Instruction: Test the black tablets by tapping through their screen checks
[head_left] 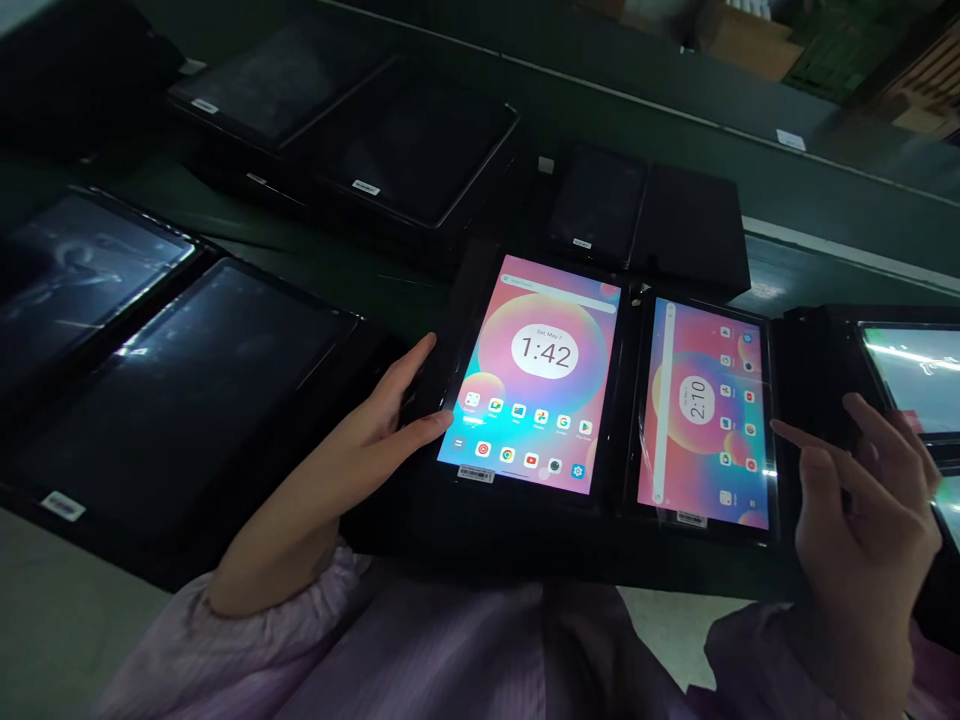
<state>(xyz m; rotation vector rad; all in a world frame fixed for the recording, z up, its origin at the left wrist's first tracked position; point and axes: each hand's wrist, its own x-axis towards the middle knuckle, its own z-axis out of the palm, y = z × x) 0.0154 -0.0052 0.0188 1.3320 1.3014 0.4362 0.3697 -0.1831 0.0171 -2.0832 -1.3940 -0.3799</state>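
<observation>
Two lit tablets lie side by side in front of me. The left tablet (pixel 536 380) shows an upright home screen with the clock at 1:42. On the right tablet (pixel 705 410) the home screen is turned sideways and reads 2:10. My left hand (pixel 382 425) rests at the left tablet's left edge, thumb on the rim and fingers stretched apart. Beside the right tablet's right edge is my right hand (pixel 874 480), its index finger pointing at that edge and the other fingers loosely bent, holding nothing. Whether that fingertip touches the tablet I cannot tell.
Dark-screened tablets (pixel 202 390) lie at the left, and stacked tablets (pixel 420 150) stand behind. A small dark tablet (pixel 600 200) and a black box (pixel 697 225) sit beyond the lit pair. Another lit tablet (pixel 919 375) is at far right. Cardboard boxes (pixel 754 40) are in the background.
</observation>
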